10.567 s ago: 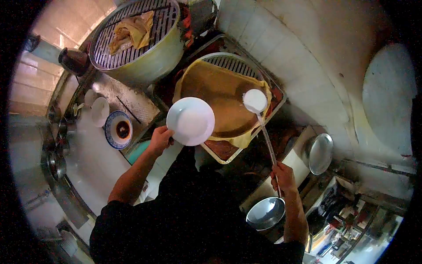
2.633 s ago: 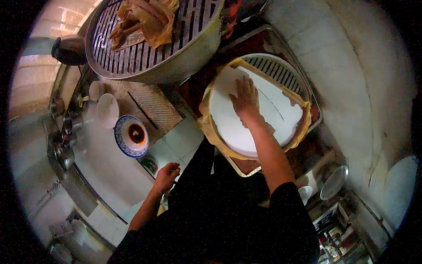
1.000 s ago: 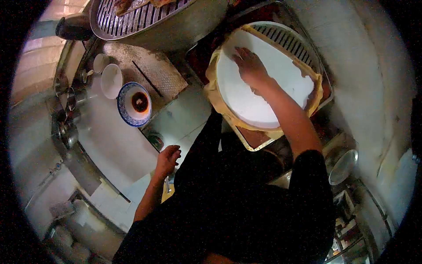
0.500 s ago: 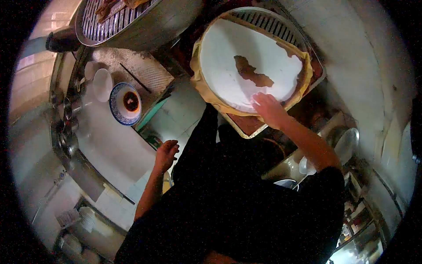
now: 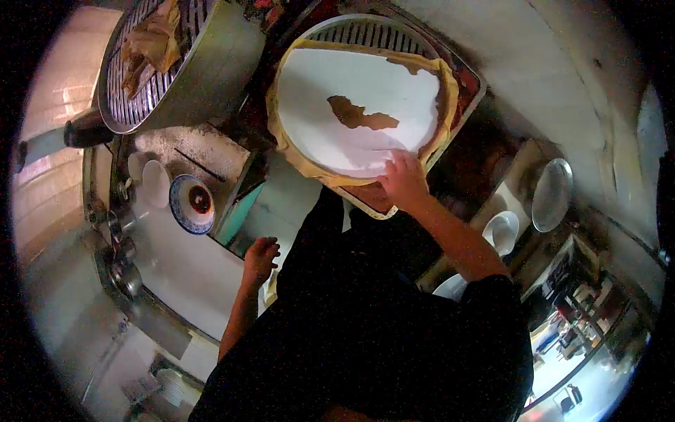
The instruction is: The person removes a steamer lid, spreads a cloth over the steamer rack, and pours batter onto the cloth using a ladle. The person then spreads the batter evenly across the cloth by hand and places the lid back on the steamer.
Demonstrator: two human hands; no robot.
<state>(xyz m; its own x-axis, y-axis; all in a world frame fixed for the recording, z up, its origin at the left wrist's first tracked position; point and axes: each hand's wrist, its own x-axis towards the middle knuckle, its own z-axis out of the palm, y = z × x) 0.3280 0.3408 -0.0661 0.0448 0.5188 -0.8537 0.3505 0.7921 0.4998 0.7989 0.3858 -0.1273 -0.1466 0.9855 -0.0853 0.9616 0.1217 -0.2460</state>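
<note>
My right hand (image 5: 404, 179) is over the near right edge of a white layer (image 5: 302, 91), its fingers bent together at the surface. What they grip, if anything, is hidden. A faint curved line shows in the layer beside the fingertips. The layer lies on tan cloth (image 5: 287, 151), which bunches around the rim of a round slotted steamer rack (image 5: 380, 29). Brown shows through an irregular gap in the middle and along the right side. My left hand (image 5: 260, 260) hangs beside my dark clothing, holding nothing, with its fingers loosely bent and apart.
At upper left stands a large pot (image 5: 211, 91) with a slotted top bearing a brown crumpled piece (image 5: 151, 46). A blue-rimmed bowl (image 5: 184, 218) with dark sauce sits on the left counter near a dark stick (image 5: 199, 164). A white bowl (image 5: 500, 232) and shallow dish (image 5: 552, 195) are at right.
The view has shifted, so the steamer rack appears further left. My right hand stays at the layer's near edge, its fingers more bent. My left hand has barely moved.
</note>
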